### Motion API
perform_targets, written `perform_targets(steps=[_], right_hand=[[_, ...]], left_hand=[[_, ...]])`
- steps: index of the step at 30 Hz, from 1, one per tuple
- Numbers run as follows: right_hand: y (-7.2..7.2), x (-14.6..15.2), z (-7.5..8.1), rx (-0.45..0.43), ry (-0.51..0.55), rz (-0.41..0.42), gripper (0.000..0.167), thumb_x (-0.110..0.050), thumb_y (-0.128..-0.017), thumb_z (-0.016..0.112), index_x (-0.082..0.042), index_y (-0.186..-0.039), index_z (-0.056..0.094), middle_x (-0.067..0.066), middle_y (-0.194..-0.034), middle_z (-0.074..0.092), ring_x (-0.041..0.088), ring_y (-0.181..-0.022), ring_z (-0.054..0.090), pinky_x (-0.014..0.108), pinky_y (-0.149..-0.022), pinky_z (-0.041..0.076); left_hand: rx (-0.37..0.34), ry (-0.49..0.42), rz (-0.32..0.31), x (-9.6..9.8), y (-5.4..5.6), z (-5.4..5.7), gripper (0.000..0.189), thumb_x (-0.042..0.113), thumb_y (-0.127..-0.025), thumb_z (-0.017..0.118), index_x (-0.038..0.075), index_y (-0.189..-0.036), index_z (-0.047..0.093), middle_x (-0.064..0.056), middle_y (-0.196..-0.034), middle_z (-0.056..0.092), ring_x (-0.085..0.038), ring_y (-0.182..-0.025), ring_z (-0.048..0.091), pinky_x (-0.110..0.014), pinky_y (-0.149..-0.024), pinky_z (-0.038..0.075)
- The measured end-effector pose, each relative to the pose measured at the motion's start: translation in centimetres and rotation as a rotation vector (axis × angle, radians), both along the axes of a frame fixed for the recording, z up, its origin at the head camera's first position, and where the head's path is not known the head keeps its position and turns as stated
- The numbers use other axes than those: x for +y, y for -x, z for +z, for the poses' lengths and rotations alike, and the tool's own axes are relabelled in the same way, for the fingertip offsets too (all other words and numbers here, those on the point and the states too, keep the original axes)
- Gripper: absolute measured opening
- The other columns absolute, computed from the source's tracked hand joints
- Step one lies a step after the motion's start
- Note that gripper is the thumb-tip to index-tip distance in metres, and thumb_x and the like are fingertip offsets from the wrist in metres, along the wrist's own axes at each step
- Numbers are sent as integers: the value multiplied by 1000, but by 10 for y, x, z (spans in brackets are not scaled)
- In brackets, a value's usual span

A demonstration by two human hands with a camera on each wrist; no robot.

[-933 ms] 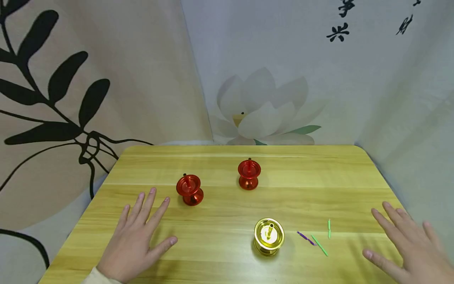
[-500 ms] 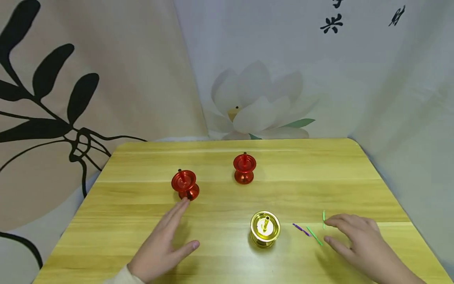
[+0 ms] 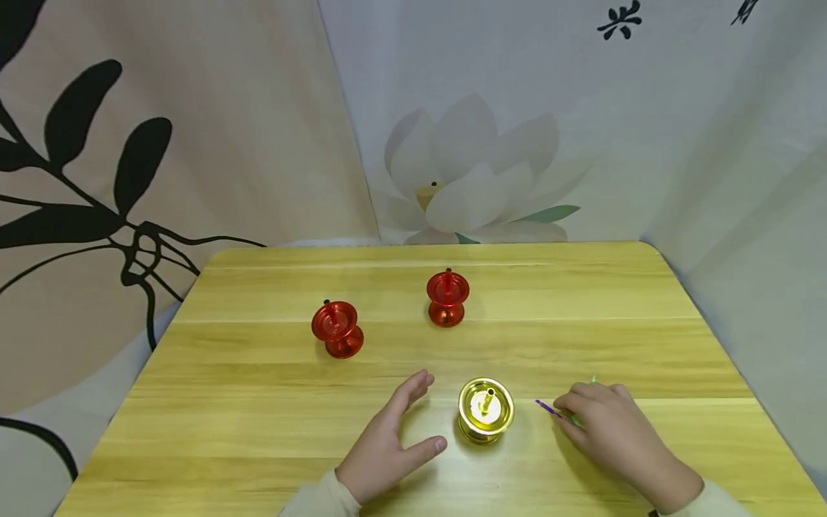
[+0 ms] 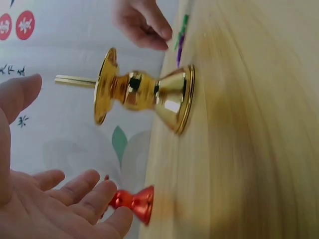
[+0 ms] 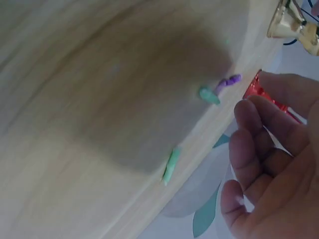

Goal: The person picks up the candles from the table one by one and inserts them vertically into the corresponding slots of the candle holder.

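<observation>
A gold candle holder [image 3: 486, 424] with a wide dish and an upright tube stands on the table. Left of it, my left hand [image 3: 390, 441] is held with thumb and fingers spread apart, nothing between them. My right hand [image 3: 614, 434] is over the thin sticks, its fingers bent toward the thumb. A twisted purple stick [image 5: 230, 82] lies beside a green stick [image 5: 209, 95]; in the head view the hand partly covers them. Another green stick [image 5: 171, 165] lies farther off, mostly hidden behind the hand in the head view. No stick shows between the right fingertips.
Two red candle holders stand farther back, one at left [image 3: 338, 330] and one near the middle [image 3: 448, 298]. The wooden table [image 3: 245, 424] ends at a printed cloth backdrop [image 3: 258, 129].
My right hand has come in from the right edge to the sticks. My left hand has moved right, from beside the left red holder toward the gold one. The holders stay put.
</observation>
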State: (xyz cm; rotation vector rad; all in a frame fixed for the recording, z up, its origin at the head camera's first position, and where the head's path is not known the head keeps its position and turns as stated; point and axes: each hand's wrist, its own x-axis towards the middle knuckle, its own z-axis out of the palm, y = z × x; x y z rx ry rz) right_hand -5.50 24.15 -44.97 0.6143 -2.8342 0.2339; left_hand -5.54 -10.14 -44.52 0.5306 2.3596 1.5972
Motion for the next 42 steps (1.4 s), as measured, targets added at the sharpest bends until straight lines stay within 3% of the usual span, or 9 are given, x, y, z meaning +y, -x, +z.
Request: perform_targets(steps=[8,14,18,24,27,31,37,42], right_hand=[[10,-13,-2,-34,-32,-20,10,-23,-77,85,-22,-81,76,-17,-71,52,1,-60,46,27,-59,36],[12,-7,0,-65,8,-69,16,-9,-74,84,-14,-84,74,-8,-75,59,9,-62,54,31,-53,45],[13,-5,1,-128,16,-98,16,-2,-76,79,-14,-83,72,-8,-73,60,9,-62,54,31,-54,48],[12,-5,1,-246,12,-141,16,-7,-79,80,-15,-89,71,-9,-70,54,6,-60,44,27,-51,43],[13,-5,0,-260,-3,-153,16,-7,-80,79,-12,-94,73,-9,-72,56,6,-62,47,29,-53,46],[14,-5,3,-250,-7,-161,13,-8,-78,78,-13,-89,75,-8,-73,56,7,-64,50,31,-55,48],[10,-7,9,-272,121,-180,11,-12,-81,79,-19,-85,72,-13,-79,57,3,-68,52,29,-60,50],[12,-14,22,-292,260,-163,11,-10,-87,75,-20,-90,70,-15,-87,64,3,-74,59,28,-63,51]], left_hand=[[-40,-47,-16,28,9,-5,89,33,-88,79,17,-158,27,-3,-158,39,-22,-145,37,-55,-118,27],[-63,-22,-26,43,17,-8,97,39,-84,82,16,-159,25,-2,-159,38,-21,-145,36,-50,-119,27],[-72,-17,-32,48,20,-11,101,37,-81,85,13,-159,25,-1,-158,40,-20,-145,36,-51,-119,26],[-88,-19,-56,52,21,-17,104,34,-80,86,12,-159,23,0,-157,41,-21,-145,36,-53,-119,26],[-95,-16,-68,54,21,-19,103,34,-80,86,15,-160,23,3,-154,44,-19,-143,38,-54,-118,27],[-108,-24,-82,55,22,-20,102,33,-81,85,18,-160,22,4,-148,50,-16,-136,46,-55,-117,29],[-89,-12,-96,56,20,-23,97,35,-83,84,18,-159,26,-2,-150,48,-20,-139,42,-54,-116,32],[-80,3,-92,54,20,-23,92,38,-84,82,22,-158,29,2,-151,47,-21,-141,40,-53,-116,33]])
